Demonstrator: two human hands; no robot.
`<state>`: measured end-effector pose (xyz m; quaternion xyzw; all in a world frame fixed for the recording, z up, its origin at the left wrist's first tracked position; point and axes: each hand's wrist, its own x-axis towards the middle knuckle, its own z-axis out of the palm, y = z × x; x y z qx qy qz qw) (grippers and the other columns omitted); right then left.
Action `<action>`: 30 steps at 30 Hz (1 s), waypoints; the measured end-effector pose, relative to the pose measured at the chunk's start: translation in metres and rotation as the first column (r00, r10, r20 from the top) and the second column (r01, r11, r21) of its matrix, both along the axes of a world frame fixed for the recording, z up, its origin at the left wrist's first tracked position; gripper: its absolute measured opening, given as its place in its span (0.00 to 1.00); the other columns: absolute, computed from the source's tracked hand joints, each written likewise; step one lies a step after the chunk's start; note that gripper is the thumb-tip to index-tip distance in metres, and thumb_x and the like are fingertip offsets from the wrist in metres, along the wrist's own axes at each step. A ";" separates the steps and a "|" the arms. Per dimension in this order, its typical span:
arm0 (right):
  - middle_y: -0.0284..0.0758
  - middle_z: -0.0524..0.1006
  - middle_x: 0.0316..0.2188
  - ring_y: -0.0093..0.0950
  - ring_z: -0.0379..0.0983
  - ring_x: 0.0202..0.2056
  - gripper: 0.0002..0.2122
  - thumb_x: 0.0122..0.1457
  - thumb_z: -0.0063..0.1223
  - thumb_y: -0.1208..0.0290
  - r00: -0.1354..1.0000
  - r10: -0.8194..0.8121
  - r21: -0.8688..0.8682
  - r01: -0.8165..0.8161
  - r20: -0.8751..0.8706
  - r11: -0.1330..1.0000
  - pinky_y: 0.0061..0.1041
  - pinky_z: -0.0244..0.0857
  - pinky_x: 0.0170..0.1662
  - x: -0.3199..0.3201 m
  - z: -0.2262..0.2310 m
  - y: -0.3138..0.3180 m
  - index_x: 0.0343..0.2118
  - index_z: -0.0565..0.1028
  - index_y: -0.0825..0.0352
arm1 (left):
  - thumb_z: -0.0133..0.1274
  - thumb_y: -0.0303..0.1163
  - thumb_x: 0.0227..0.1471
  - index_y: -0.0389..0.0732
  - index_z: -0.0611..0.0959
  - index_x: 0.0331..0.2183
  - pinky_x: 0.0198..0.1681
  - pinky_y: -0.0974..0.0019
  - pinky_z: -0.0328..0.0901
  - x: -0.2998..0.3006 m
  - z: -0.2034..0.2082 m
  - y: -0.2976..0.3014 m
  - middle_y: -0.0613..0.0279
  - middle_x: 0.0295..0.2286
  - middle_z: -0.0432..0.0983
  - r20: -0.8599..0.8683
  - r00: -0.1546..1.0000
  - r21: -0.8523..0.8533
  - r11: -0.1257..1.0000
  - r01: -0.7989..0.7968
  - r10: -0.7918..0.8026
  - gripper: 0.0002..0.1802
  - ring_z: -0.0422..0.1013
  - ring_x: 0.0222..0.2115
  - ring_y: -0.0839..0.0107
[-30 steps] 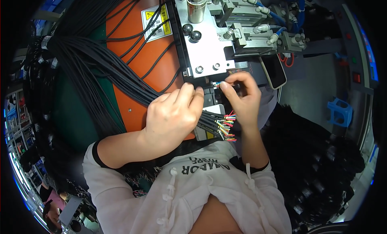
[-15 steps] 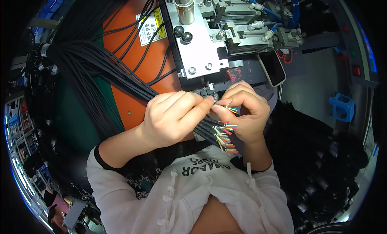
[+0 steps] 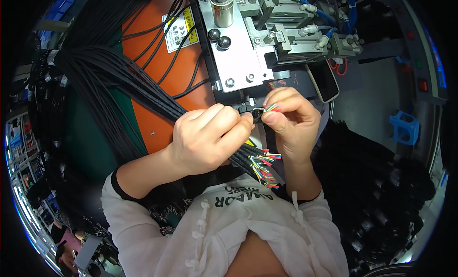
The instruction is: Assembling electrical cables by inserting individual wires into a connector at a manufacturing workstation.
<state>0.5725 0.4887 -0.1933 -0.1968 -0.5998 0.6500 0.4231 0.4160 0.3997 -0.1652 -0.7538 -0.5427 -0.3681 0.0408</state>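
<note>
My left hand (image 3: pixel 205 136) is closed around a bundle of black cables (image 3: pixel 243 159). The cables' stripped ends, with red, yellow, white and green wires (image 3: pixel 264 169), poke out below it. Its thumb and index fingertip meet at one cable end beside a small black fixture (image 3: pixel 245 107) under the machine. There my right hand (image 3: pixel 295 122) pinches that cable's coloured wires (image 3: pixel 272 107) between thumb and index finger, their tips fanning out above the thumb. The fingers partly hide where this cable meets the fixture.
A metal machine (image 3: pixel 238 62) with pneumatic cylinders stands ahead, beside an orange panel (image 3: pixel 157 127). A phone (image 3: pixel 322 81) and red-handled scissors (image 3: pixel 339 67) lie right of it. More black cables (image 3: pixel 377 191) are heaped at right, near a blue stool (image 3: pixel 404 127).
My right hand has moved slightly up, and the pinched wires now point upward rather than down to the right. The left hand and its cable bundle have barely moved.
</note>
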 end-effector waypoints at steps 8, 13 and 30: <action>0.35 0.73 0.26 0.26 0.68 0.31 0.05 0.48 0.60 0.79 0.942 -0.064 0.334 -0.053 0.330 0.941 0.25 0.62 0.37 0.017 0.020 0.017 0.26 0.74 0.70 | 0.57 0.25 0.33 0.39 0.82 0.32 0.15 0.74 0.57 0.001 0.004 -0.001 0.70 0.21 0.66 -0.056 0.996 -0.005 0.997 -0.077 0.076 0.16 0.64 0.18 0.79; 0.34 0.72 0.23 0.27 0.68 0.29 0.04 0.48 0.58 0.80 0.940 0.092 0.045 -0.113 0.328 0.993 0.25 0.62 0.35 0.021 0.005 0.022 0.25 0.73 0.71 | 0.56 0.26 0.34 0.39 0.83 0.34 0.15 0.76 0.55 0.005 0.000 -0.004 0.71 0.20 0.63 -0.194 0.977 -0.020 0.995 -0.093 0.087 0.18 0.62 0.18 0.80; 0.35 0.71 0.22 0.28 0.67 0.26 0.03 0.49 0.53 0.82 0.878 -0.339 0.590 0.082 0.339 0.803 0.24 0.62 0.32 -0.003 -0.027 0.011 0.23 0.71 0.72 | 0.54 0.27 0.34 0.41 0.83 0.40 0.19 0.74 0.59 0.015 -0.001 -0.005 0.68 0.21 0.60 -0.316 0.937 -0.264 0.935 -0.236 0.147 0.24 0.61 0.19 0.76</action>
